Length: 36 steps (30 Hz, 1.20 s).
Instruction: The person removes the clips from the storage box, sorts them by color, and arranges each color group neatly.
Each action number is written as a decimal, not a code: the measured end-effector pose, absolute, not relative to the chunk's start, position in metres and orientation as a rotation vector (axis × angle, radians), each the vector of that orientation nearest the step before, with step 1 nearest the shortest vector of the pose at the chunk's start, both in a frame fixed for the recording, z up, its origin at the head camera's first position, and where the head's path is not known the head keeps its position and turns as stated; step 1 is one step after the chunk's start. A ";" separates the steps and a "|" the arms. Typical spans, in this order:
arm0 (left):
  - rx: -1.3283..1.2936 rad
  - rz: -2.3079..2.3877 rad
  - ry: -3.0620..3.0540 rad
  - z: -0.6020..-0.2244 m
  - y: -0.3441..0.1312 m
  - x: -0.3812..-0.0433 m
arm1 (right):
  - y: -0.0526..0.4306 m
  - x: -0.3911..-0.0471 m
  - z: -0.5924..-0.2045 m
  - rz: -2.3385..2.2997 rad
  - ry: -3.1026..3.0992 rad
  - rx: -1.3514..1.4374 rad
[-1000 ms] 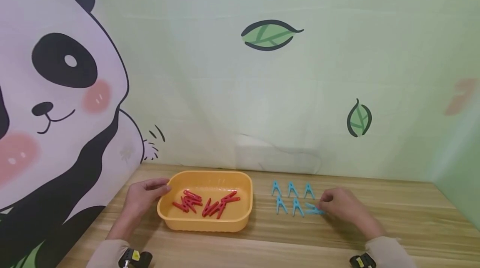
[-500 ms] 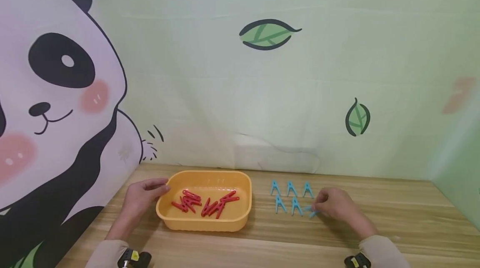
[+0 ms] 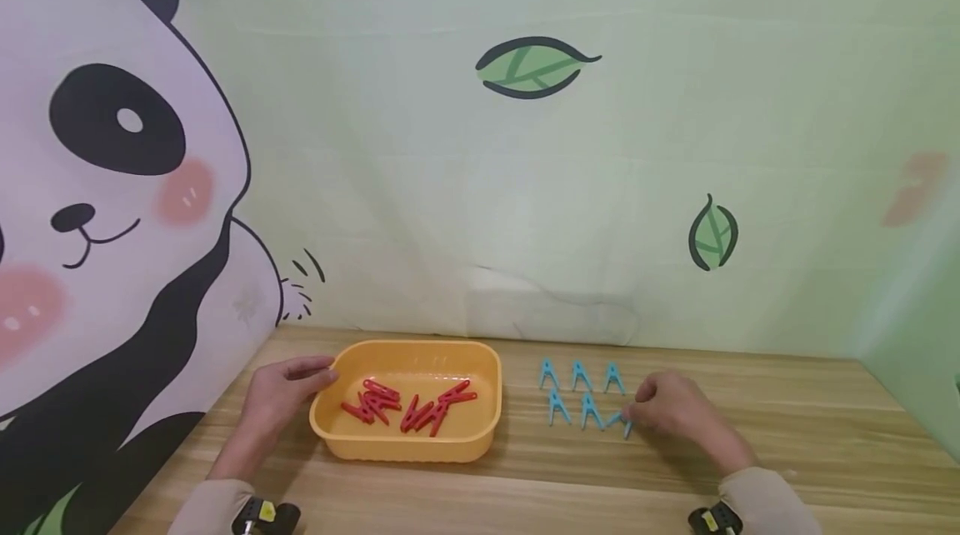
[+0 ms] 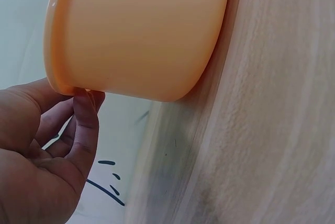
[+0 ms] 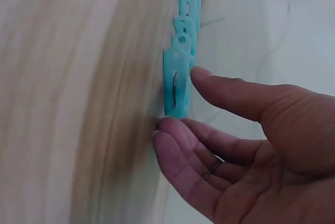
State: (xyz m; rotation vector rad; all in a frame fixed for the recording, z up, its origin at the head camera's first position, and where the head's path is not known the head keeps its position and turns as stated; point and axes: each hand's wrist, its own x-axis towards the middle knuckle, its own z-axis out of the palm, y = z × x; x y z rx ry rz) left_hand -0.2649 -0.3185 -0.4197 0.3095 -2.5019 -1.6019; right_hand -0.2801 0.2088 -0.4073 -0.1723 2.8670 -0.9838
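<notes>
Beige sleeves (image 3: 208,508), black wrist devices (image 3: 286,519), yellow patches (image 3: 267,510), bare left hand (image 3: 281,392), bare right hand (image 3: 678,412)

Yellow basin (image 3: 405,448) upright, rim pinched at left end by left hand (image 3: 281,389). Red clothespins (image 3: 437,414) loose inside, two clusters, overlapping; count hard to tell from here. Right of basin, blue clothespins (image 3: 578,370) in two rows, A-shaped, legs toward person: three behind, two in front. Sixth clothespin (image 3: 627,428), front row's right end, slanted, between thumb and fingertips of right hand (image 3: 671,408).
</notes>
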 end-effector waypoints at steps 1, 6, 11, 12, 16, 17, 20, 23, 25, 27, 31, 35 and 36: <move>0.305 -1.608 -2.498 -0.420 -0.319 -0.265 | 0.208 -0.280 -0.408 -0.977 2.876 -0.183; 0.313 -1.615 -2.500 -0.420 -0.319 -0.265 | 0.207 -0.283 -0.413 -0.989 2.921 -0.273; 0.320 -1.611 -2.501 -0.419 -0.319 -0.265 | 0.206 -0.286 -0.419 -1.041 2.910 -0.316; 0.321 -1.610 -2.503 -0.419 -0.319 -0.265 | 0.206 -0.286 -0.420 -1.054 2.907 -0.328; 0.329 -1.596 -2.513 -0.419 -0.319 -0.265 | 0.207 -0.286 -0.422 -1.094 2.890 -0.354; 0.330 -1.596 -2.514 -0.419 -0.319 -0.265 | 0.207 -0.286 -0.422 -1.097 2.890 -0.354; 0.333 -1.594 -2.518 -0.419 -0.319 -0.265 | 0.206 -0.287 -0.422 -1.101 2.886 -0.352; 0.334 -1.592 -2.519 -0.419 -0.319 -0.264 | 0.206 -0.287 -0.421 -1.106 2.883 -0.349; 0.332 -1.593 -2.517 -0.419 -0.319 -0.263 | 0.205 -0.287 -0.421 -1.113 2.879 -0.347; 0.331 -1.592 -2.514 -0.418 -0.319 -0.263 | 0.204 -0.287 -0.420 -1.117 2.876 -0.342; 0.328 -1.600 -2.508 -0.419 -0.319 -0.262 | 0.203 -0.286 -0.416 -1.104 2.918 -0.350; 0.330 -1.608 -2.510 -0.419 -0.319 -0.264 | 0.198 -0.282 -0.406 -1.112 2.994 -0.407; 0.335 -1.606 -2.513 -0.419 -0.319 -0.264 | 0.195 -0.281 -0.402 -1.127 3.004 -0.436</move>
